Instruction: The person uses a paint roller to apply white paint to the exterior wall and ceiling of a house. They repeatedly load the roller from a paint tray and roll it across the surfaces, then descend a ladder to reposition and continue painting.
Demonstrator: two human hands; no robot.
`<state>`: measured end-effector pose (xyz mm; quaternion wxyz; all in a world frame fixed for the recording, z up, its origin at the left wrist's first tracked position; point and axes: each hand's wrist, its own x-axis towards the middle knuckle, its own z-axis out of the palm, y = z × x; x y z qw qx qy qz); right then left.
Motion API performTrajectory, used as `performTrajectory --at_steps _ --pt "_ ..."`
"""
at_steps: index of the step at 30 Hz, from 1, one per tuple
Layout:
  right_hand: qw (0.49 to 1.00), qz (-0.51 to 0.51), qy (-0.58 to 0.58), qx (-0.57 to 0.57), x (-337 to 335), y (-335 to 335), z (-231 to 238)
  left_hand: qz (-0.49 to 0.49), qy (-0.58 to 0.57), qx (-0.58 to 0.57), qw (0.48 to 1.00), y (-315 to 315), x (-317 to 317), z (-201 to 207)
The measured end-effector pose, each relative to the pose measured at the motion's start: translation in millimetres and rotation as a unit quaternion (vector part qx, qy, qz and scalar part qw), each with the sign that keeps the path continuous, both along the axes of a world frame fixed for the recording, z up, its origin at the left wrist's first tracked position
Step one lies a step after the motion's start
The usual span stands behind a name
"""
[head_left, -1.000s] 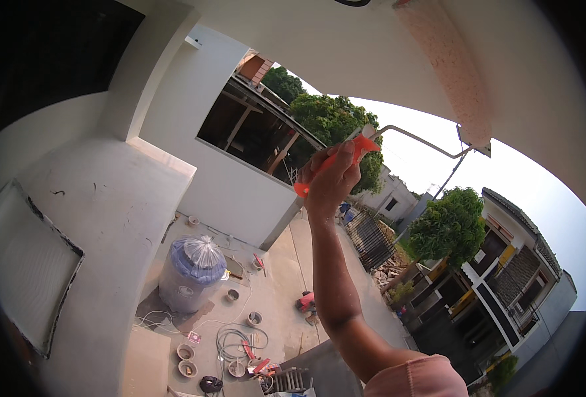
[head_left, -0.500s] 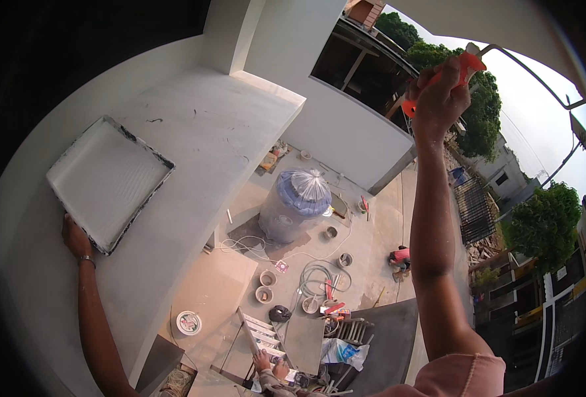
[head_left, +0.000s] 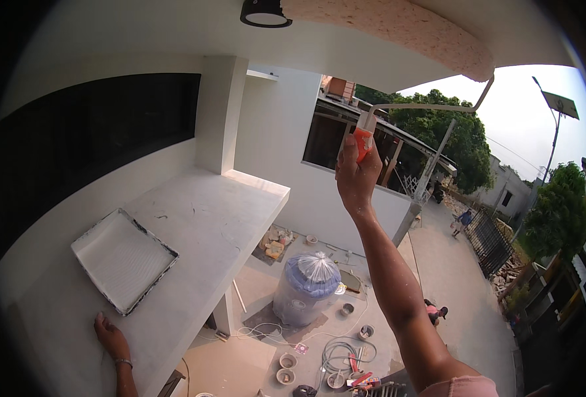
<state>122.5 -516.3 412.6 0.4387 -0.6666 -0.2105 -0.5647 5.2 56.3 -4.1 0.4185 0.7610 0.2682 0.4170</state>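
Observation:
My right hand point(head_left: 359, 173) is raised and wrapped round the orange handle of a paint roller point(head_left: 399, 28). The roller's bent wire frame rises from the handle to a pale, speckled sleeve. That sleeve lies up against the underside of the white ceiling point(head_left: 356, 56), beside a round black light fitting point(head_left: 266, 14). My left hand point(head_left: 112, 337) rests on the grey-white ledge point(head_left: 204, 218), fingers out and holding nothing. Just beyond its fingertips lies a paint tray point(head_left: 124, 264) with white paint in it and dark smears along its rim.
Below the ledge's edge, a plastic-wrapped blue drum point(head_left: 306, 291) stands on the floor. Around it are several small buckets point(head_left: 286, 376), a coiled hose point(head_left: 336, 357) and loose cable. A person point(head_left: 434, 312) crouches on the driveway, and another point(head_left: 463, 221) is near the gate point(head_left: 491, 241).
My view has tilted up, bringing the ceiling and roller sleeve into sight. My left hand has come off the tray's edge onto the ledge. My right hand still grips the roller.

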Motion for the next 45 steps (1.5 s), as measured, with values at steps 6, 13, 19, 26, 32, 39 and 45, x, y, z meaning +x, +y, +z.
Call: performTrajectory --at_steps 6,13,19,26,32,39,45 --pt "0.999 -0.003 0.027 0.018 1.8 -3.2 -1.0 0.022 -0.009 0.055 0.998 11.9 2.5 -8.9" --pt "0.999 -0.034 -0.008 -0.003 -8.8 3.2 2.5 0.053 0.014 0.081 0.995 17.6 1.7 -6.2" --pt "0.999 -0.030 0.033 0.012 -20.6 -3.0 2.2 0.043 0.016 0.068 0.997 5.3 -0.1 5.5" --pt "0.996 0.035 0.052 0.057 -35.7 -3.9 -6.1 0.061 0.196 0.174 0.963 -47.0 -22.7 32.4" --pt "0.992 0.066 0.109 -0.002 -81.5 -4.7 -18.3 0.125 0.441 0.194 0.867 -86.1 -40.4 55.5" --pt "0.983 0.082 0.159 -0.048 -117.7 -17.0 -24.5 0.120 0.513 0.159 0.835 -92.9 -41.0 64.8" --pt "0.973 0.143 0.177 -0.032 -131.0 -29.1 -44.6 0.140 0.474 0.198 0.846 -86.8 -36.9 54.7"
